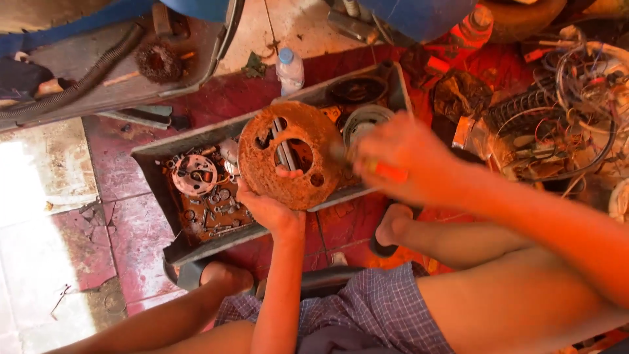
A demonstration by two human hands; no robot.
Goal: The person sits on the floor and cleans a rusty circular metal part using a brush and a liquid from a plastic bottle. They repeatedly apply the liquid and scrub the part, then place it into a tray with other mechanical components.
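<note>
Closest to the camera, bare knees and checked shorts (373,308): the person sits low, legs spread, so the work hangs between them. The left hand (270,208) comes up from below, its grip clamped on the lower edge of a rusty round plate (288,154), a fingertip poking through the centre hole, which keeps the disc tilted face-up toward the eyes. The right hand (396,164) is clenched around an orange-handled tool (386,172), its tip at the plate's right rim; what kind of tool, I cannot tell. Directly beneath sits a long metal tray (196,246) on the red tiled floor (118,170), catching bolts and a small round part (194,175). Farther off, a plastic bottle (289,69) and tangled wiring (576,98).
</note>
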